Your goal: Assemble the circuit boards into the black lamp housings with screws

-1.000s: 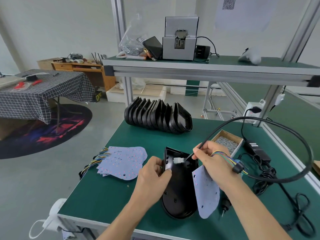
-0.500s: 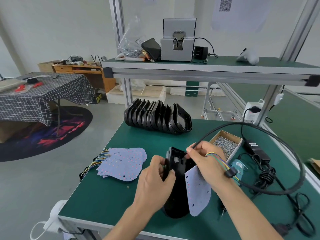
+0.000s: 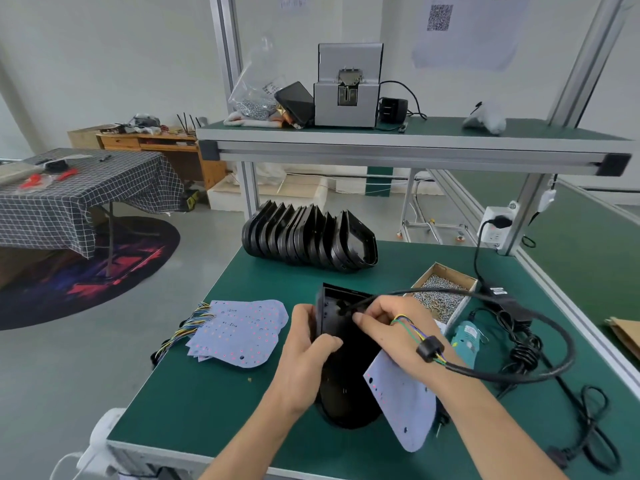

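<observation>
I have tipped the housing up on edge since a second ago; my left hand grips its rim. My right hand pinches the cable at its wall hole, the board dangling outside, so seating and screws wait.

black plastic lamp housing: lay flat on the green worktop a second ago, open side up; now tipped up on its rounded end, near the front edge. left hand: shifted from the housing's top rim to gripping its left wall, thumb across the front. right hand: now pinches the black cable at the housing's upper end; the white connector seen earlier is out of sight. pale blue circuit board: now hangs tilted below the right wrist.
</observation>
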A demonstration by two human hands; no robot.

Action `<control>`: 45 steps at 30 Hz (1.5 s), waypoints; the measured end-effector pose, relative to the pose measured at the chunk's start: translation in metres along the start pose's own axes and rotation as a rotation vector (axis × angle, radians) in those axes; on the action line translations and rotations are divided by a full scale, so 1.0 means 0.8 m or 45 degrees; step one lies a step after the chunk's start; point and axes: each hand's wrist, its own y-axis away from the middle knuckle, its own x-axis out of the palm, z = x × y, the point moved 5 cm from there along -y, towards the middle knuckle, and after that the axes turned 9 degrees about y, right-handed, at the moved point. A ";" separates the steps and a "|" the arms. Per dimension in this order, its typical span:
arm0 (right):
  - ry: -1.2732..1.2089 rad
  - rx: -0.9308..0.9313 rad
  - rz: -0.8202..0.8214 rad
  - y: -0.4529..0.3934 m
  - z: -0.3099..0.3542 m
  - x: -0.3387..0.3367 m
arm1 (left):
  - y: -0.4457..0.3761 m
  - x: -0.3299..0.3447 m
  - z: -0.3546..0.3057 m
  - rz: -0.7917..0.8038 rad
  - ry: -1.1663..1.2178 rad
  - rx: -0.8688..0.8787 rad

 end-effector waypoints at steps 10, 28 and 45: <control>-0.559 0.305 0.465 0.032 -0.015 0.010 | -0.020 -0.014 -0.008 -0.214 0.420 -0.001; -1.462 0.324 -0.356 -0.042 0.043 -0.177 | -0.013 -0.022 0.062 -0.198 0.080 -0.874; -0.897 0.145 0.099 -0.031 0.049 -0.050 | -0.129 0.014 -0.091 0.211 0.588 -0.063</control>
